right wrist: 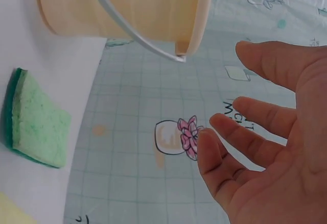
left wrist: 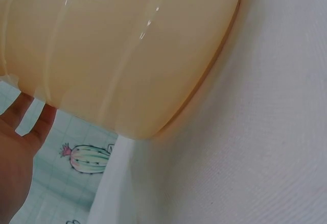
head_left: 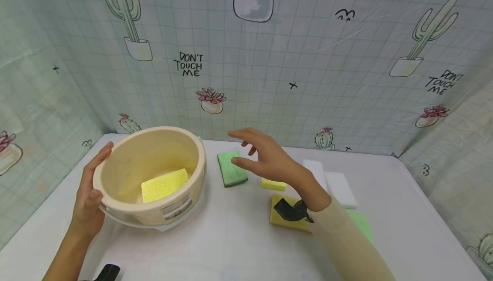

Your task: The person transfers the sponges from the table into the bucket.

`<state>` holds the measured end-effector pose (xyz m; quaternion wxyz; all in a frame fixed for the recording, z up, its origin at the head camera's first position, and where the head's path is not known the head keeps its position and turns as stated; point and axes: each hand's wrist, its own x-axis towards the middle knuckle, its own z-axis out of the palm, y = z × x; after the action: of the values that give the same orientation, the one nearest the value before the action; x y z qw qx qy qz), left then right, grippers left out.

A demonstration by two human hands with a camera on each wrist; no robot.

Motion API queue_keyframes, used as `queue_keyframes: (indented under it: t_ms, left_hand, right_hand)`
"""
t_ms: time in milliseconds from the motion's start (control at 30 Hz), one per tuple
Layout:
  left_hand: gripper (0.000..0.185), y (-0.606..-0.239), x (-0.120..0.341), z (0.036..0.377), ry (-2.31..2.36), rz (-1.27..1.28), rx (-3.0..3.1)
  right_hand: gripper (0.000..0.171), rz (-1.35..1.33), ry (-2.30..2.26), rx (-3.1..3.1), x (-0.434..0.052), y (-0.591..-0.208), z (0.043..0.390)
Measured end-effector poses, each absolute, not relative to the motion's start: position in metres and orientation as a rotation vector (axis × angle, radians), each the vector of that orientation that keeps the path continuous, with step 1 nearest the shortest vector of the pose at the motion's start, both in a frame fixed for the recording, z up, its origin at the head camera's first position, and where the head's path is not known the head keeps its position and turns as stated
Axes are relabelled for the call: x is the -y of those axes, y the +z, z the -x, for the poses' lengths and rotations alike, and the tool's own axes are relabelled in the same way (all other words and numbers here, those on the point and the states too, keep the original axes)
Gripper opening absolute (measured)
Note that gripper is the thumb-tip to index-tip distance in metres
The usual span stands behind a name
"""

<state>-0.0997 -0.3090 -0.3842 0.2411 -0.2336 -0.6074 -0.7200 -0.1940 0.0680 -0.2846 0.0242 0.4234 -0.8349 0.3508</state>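
A cream plastic bucket (head_left: 150,139) with a white handle stands at the left of the table, its mouth toward me. My left hand (head_left: 87,195) holds it at the left side of its rim; in the left wrist view fingers (left wrist: 41,124) lie against the bucket wall. Inside the bucket is a yellow sponge (head_left: 164,185). My right hand (head_left: 265,154) is in the air right of the bucket, fingers loosely bent and holding nothing. Closest to it is a green sponge (head_left: 231,171) with a darker green scouring side, lying on the table.
Under my right forearm lie a small yellow sponge (head_left: 273,184) and a larger dark-yellow sponge (head_left: 279,214). Farther right are two white pads (head_left: 340,189) and a light green piece (head_left: 360,221), partly behind the sleeve. A cactus-print curtain (head_left: 269,67) hangs behind the table.
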Motion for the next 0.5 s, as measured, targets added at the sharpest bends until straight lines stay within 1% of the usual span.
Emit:
queue_keyframes:
  t_ms: [167,300,500]
  left_hand:
    - [0.074,-0.384,0.308,0.1,-1.973,0.639,1.66]
    - [0.074,-0.384,0.309,0.1,-1.971,0.636,1.664]
    - [0.074,-0.385,0.309,0.099,-1.973,0.625,1.668]
  right_hand:
    - [0.055,-1.228,1.139,2.551,-0.07,-0.299,0.191]
    - [0.056,-1.097,1.19,2.6,-0.068,-0.316,0.189]
    - [0.058,-1.0,1.219,2.633,-0.063,-0.343,0.185]
